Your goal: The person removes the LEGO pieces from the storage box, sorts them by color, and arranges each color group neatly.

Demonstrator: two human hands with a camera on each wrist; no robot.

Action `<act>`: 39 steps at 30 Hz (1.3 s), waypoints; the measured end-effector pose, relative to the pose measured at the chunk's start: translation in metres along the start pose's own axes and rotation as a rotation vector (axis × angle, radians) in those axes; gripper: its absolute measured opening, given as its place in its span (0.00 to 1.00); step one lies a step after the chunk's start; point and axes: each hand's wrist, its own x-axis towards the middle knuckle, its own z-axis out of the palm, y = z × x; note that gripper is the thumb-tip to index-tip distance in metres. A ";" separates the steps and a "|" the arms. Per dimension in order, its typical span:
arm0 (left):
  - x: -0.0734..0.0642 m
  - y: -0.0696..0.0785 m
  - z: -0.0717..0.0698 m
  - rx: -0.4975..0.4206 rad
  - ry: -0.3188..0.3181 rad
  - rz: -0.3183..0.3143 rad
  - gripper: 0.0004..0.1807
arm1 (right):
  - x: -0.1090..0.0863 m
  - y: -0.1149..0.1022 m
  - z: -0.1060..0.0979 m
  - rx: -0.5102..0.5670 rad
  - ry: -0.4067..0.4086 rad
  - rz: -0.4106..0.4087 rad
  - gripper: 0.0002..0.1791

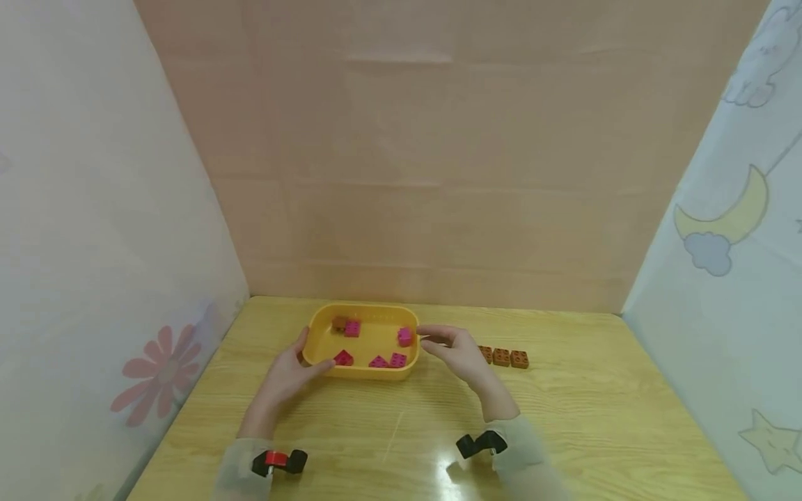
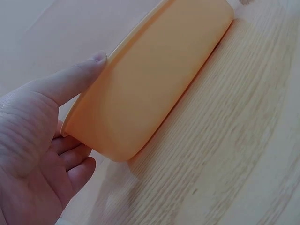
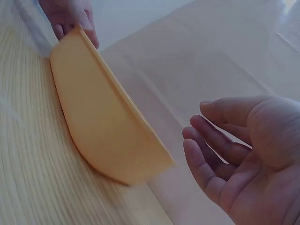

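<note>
A yellow plastic basket (image 1: 370, 373) with rounded corners sits on the table, several pink toy bricks (image 1: 353, 328) and one brown brick (image 1: 339, 323) inside it. At its left end my left hand (image 1: 289, 372) holds the rim, thumb along the front edge and fingers round the side. In the left wrist view the thumb lies against the basket's wall (image 2: 154, 70). My right hand (image 1: 460, 355) is beside the basket's right end with loosely bent fingers and nothing in them. The right wrist view shows a gap between those fingertips (image 3: 190, 133) and the basket (image 3: 103, 117).
Right of my right hand stands a short row of brown bricks (image 1: 501, 357), its left end partly hidden by the hand. The wooden table (image 1: 595, 403) meets a brown backdrop (image 1: 438, 209) behind, with printed white sheets (image 1: 739, 334) at both sides.
</note>
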 end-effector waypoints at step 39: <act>0.002 -0.001 0.000 -0.039 0.014 -0.026 0.63 | 0.056 -0.011 0.086 -0.190 -0.265 -0.062 0.18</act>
